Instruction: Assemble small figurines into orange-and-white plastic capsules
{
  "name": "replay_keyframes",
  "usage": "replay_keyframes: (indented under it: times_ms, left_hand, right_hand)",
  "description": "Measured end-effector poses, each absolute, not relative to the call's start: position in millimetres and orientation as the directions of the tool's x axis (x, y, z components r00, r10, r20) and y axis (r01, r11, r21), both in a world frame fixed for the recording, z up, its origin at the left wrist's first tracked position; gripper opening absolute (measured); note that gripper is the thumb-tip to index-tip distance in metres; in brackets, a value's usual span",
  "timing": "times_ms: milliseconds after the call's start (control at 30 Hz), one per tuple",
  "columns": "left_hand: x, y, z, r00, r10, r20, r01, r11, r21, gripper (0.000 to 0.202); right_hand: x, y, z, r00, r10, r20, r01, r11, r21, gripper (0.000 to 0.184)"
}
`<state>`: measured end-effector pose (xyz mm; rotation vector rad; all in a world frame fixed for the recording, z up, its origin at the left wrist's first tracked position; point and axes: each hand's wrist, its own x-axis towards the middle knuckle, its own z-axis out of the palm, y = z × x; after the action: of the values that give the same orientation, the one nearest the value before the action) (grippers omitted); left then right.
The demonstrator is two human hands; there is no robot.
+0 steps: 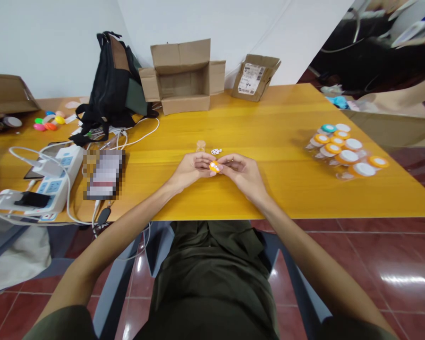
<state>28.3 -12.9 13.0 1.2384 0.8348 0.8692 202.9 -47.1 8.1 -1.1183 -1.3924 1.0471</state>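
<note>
My left hand [191, 169] and my right hand [241, 171] meet over the middle of the yellow table [269, 193], fingers pinched together. Between them they hold a small orange and white piece [214, 166]. Just beyond the hands a small clear jar with a cork [200, 145] stands on the table. Beside the jar lies a tiny white spotted piece [216, 151].
A cluster of small orange- and white-lidded containers [343, 151] sits at the right. At the left lie a power strip [53, 182] with cables and a phone [104, 174]. A black backpack [115, 85], an open cardboard box [182, 78] and a parcel [255, 78] stand along the back.
</note>
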Motion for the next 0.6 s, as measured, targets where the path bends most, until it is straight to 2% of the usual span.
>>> replay_keyframes:
  times_ms: [167,233,333,467,600]
  left_hand:
    - [27.9,-12.9,13.3,0.410,0.911,-0.042,-0.121,0.099,0.988,0.036]
    - [27.4,-12.3,12.5,0.393,0.919,-0.034,-0.114,0.085,0.990,0.036]
    - [27.2,-10.9,11.1,0.372,0.927,-0.036,-0.095,0.077,0.993,0.036]
    - [27.6,-10.9,11.1,0.362,0.931,-0.046,-0.069,0.076,0.995,0.035]
    - [27.8,-12.7,12.8,0.360,0.932,-0.046,-0.056,0.070,0.996,0.034]
  right_hand:
    - [210.4,-48.8,8.3,-0.009,0.943,0.331,0.289,0.320,-0.902,0.015]
    - [219.0,-50.6,8.4,-0.015,0.906,0.422,0.435,0.386,-0.813,0.012]
    - [233.2,-53.3,7.4,-0.131,0.839,0.529,0.631,0.482,-0.608,0.012]
    - [243.2,-54.5,3.9,-0.327,0.786,0.525,0.718,0.568,-0.402,0.015]
    - [243.8,-51.4,3.8,-0.407,0.778,0.479,0.730,0.592,-0.341,0.013]
